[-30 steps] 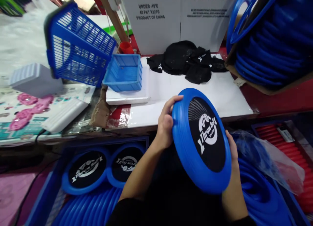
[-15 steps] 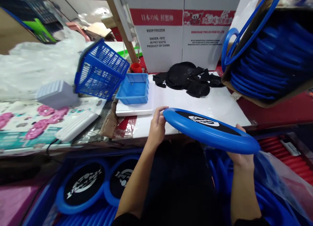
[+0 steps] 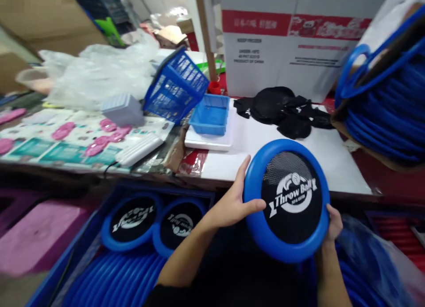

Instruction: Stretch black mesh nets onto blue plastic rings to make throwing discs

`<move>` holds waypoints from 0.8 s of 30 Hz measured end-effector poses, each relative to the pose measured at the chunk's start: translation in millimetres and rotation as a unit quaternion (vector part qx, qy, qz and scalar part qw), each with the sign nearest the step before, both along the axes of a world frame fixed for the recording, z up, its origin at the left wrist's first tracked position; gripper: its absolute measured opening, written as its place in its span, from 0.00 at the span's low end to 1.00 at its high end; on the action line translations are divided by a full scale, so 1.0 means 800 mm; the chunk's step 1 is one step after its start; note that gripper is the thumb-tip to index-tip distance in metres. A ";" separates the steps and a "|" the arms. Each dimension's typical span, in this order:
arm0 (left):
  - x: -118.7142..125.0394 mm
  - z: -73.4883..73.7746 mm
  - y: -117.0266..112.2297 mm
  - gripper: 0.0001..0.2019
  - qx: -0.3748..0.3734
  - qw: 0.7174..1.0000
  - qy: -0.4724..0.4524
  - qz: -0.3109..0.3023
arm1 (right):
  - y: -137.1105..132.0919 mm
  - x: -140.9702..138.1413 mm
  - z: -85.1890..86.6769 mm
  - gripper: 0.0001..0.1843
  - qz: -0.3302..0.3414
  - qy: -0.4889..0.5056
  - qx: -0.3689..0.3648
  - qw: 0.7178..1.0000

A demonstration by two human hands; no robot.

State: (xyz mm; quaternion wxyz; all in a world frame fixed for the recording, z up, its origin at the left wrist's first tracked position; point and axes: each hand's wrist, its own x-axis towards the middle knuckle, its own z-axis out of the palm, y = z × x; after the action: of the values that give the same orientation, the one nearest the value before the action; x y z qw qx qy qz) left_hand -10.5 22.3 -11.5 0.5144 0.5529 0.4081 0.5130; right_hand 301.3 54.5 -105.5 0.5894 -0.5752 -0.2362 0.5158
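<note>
Both my hands hold a blue-rimmed throw-ball disc (image 3: 292, 187) with black mesh and a white "Throw Ball" print, its face tilted up toward me. My left hand (image 3: 237, 200) grips the left rim, thumb across the front and fingers along the outer edge. On the lower right rim, my right hand (image 3: 333, 225) is closed, partly hidden behind the disc. Beyond it, black printed fabric pieces (image 3: 275, 105) lie piled on the white worktop (image 3: 219, 165). Two similar finished discs (image 3: 134, 220) rest at the lower left, over a row of blue rings (image 3: 113, 276).
A blue tray (image 3: 212, 114) and a tilted blue basket (image 3: 177, 85) stand behind the worktop's left side. At right is a carton of blue rings (image 3: 392, 94). White cartons (image 3: 259, 76) rise at the back. Pink pieces (image 3: 98, 145) and clear plastic (image 3: 102, 72) lie left.
The disc has turned from nearly edge-on to face me and come lower, with both hands still on its rim. The view has swung left, shifting the background rightward.
</note>
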 end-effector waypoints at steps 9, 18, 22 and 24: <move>-0.065 -0.068 -0.109 0.40 -0.195 0.981 -0.003 -0.014 | -0.023 -0.048 -0.038 0.28 0.063 -0.174 0.113 0.976; -0.094 -0.193 -0.242 0.48 -0.349 0.870 -0.213 0.273 | -0.025 -0.134 -0.038 0.29 0.275 -0.298 0.083 0.911; -0.096 -0.255 -0.293 0.48 -0.370 0.722 -0.297 0.504 | -0.058 -0.217 -0.040 0.31 0.470 -0.198 -0.019 0.860; -0.105 -0.270 -0.328 0.36 -0.399 0.648 -0.292 0.579 | -0.081 -0.260 -0.048 0.34 0.583 -0.138 -0.057 0.799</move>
State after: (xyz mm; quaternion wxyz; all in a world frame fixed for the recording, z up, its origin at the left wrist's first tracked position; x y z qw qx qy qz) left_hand -94.6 -240.2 -227.4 0.3757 -0.2326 0.6395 0.6292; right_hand 93.4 -10.1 -144.2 0.1050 -0.4266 -0.5759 0.6895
